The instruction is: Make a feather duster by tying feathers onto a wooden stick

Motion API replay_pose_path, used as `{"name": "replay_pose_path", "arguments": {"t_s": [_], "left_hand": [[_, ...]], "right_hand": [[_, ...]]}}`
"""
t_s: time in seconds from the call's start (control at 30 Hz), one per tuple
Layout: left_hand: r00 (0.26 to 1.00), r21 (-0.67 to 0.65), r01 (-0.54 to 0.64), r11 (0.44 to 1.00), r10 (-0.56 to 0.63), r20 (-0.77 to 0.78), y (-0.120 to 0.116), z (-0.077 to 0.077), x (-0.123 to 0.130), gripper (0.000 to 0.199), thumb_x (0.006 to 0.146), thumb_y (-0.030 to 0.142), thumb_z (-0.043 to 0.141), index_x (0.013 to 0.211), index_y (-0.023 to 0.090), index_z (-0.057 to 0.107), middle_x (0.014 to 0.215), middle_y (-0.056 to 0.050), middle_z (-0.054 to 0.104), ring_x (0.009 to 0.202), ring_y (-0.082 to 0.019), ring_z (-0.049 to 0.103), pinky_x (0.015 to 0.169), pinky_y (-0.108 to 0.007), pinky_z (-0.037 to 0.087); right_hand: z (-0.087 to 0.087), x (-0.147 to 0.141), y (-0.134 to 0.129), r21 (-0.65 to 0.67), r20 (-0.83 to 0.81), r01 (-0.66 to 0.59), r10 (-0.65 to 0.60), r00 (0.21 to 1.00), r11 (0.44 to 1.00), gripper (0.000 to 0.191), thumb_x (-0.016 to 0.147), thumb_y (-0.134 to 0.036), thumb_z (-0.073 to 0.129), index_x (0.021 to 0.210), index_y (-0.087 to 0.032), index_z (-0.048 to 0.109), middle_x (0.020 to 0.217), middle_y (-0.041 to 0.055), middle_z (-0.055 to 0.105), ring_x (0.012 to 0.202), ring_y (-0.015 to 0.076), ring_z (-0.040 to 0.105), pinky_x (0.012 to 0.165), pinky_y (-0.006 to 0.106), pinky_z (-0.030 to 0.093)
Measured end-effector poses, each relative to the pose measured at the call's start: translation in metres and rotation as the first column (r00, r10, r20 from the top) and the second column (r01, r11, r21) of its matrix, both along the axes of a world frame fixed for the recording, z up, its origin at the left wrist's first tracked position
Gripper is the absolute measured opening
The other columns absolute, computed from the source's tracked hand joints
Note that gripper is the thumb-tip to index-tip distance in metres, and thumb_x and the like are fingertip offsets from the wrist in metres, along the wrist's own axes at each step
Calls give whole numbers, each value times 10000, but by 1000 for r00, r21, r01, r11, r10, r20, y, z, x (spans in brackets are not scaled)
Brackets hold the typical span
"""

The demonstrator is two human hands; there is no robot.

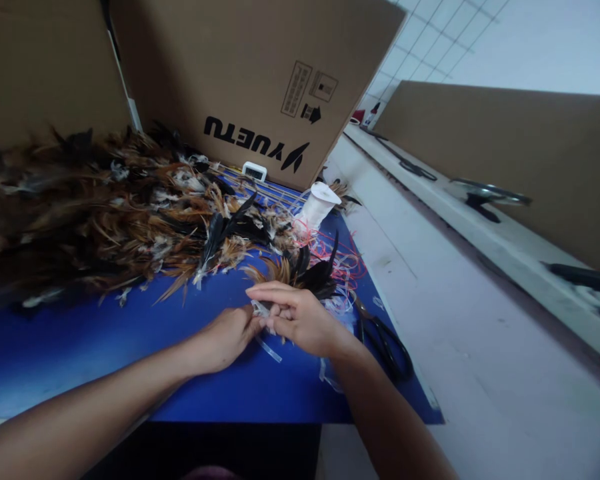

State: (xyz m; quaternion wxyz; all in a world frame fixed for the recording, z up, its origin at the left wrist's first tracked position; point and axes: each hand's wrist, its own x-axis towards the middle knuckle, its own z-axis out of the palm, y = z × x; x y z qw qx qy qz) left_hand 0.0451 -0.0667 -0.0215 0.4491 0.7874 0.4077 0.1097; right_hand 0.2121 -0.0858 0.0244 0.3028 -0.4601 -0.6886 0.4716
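Observation:
Both hands meet above the blue tabletop [180, 387]. My left hand [233, 337] is closed, pinching a strip of clear plastic ribbon [270, 350] whose tail hangs below the fingers. My right hand [303, 320] is closed against it, its fingers curled around the base of a small bundle of feathers [280, 270], brown and black, which fans out beyond the hands. The quills and fingertips partly hide one another. Close to the right wrist lie black-handled scissors [387, 343].
A large heap of brown and black feathers [105, 213] covers the left and back. A spool of white ribbon [317, 207] stands behind pink and white string scraps [347, 263]. Cardboard boxes [180, 80] and a small white digital display [255, 171] stand at the back; a ledge [430, 180] runs along the right.

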Motion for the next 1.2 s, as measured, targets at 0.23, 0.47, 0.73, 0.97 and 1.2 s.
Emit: {"name": "replay_pose_path", "arguments": {"t_s": [0.23,0.47,0.73,0.97,1.2], "left_hand": [[999,-12,12,1000,-11,44,-2,4,0,331,917,387,285,778,177,501,685,-30,571,622,-167,522,614,-278,386],[1000,-28,21,999,-21,-1,-3,4,2,354,912,421,286,765,173,490,690,-40,564,628,-169,512,603,-276,372],[1000,-35,18,999,-17,12,-2,1,0,364,909,444,290,770,175,493,691,-42,577,623,-167,517,588,-273,371],[1000,-58,7,998,-6,28,-2,7,0,312,909,390,286,760,187,470,691,-31,567,635,-169,520,601,-275,374],[999,-27,24,999,-23,40,-2,9,-3,323,910,423,287,754,188,446,685,-20,542,617,-155,481,593,-267,357]], "right_hand": [[3,7,1,4,75,-109,108,991,994,630,686,8,528,1271,-226,533,1372,96,445,573,11,512,504,159,436],[13,6,6,134,307,-288,237,922,948,686,686,22,469,1351,-142,436,1409,124,429,1298,203,403,927,282,454],[21,3,13,69,377,-365,315,871,928,788,669,20,503,1413,-188,346,1461,121,357,1232,207,487,940,293,461],[25,4,7,-118,274,-170,197,942,978,889,679,-54,618,1451,-265,232,981,36,659,515,35,556,483,140,447],[20,2,-20,267,305,194,-274,912,944,381,744,-181,641,1117,-218,568,1007,33,591,606,65,563,602,208,477]]}}
